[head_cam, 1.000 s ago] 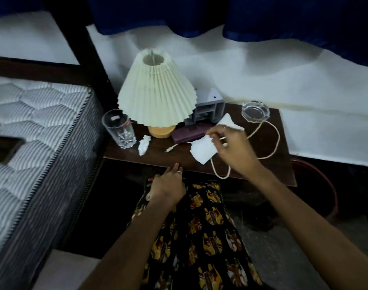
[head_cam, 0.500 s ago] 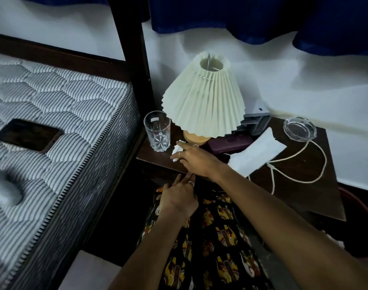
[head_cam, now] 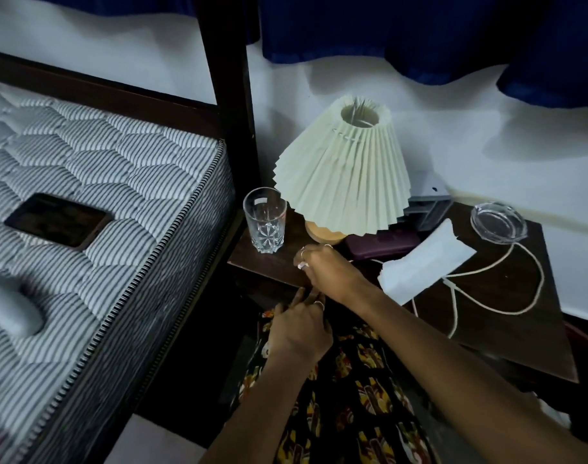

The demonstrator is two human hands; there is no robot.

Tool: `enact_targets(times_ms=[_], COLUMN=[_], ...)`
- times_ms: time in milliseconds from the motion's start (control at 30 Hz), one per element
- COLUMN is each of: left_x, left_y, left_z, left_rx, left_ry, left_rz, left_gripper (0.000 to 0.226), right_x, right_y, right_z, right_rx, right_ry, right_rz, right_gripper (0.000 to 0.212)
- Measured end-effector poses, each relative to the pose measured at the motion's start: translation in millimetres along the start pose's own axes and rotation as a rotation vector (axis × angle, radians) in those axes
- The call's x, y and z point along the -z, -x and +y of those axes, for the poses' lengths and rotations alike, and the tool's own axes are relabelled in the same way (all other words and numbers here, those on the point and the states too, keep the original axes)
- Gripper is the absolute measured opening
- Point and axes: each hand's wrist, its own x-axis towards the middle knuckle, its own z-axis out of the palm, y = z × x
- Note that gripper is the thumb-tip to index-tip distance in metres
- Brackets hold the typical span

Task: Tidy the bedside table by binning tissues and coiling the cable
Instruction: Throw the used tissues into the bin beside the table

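The right hand (head_cam: pixel 322 267) has let go of the flat tissue (head_cam: pixel 426 262), which now lies on the table (head_cam: pixel 506 316) across the cable (head_cam: pixel 493 289). That hand has moved over by the glass (head_cam: pixel 265 224) and closed its fingers on the small crumpled tissue; only a white bit shows. The left hand (head_cam: pixel 301 324) stays on the lap, loose and empty. So the small tissue looks ready for the bin, and the cable is not coiled yet
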Motion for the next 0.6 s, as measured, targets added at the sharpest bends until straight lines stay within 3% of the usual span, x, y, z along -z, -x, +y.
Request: enact_targets(times_ms=[267,433,600], left_x=[0.6,-4.0,-5.5], left_y=[-1.8,4.8,8.6], left_z=[18.4,39.9,53.0], left_rx=[-0.079,-0.112,-0.115], left_ry=[-0.073,-0.104,-0.125], left_rz=[-0.131,-0.128,-0.133], left_gripper=[0.062,0.062,0.063], right_x=[54.8,92.6,121.1], right_y=[96.1,160.7,222.3], right_z=[35.1,79.0,132.8], right_rx=[0.063,-0.158,-0.503], right_ry=[0.017,0.004,-0.037], right_rz=[0.106,0.294,0.7], right_gripper=[0.023,0.022,0.018])
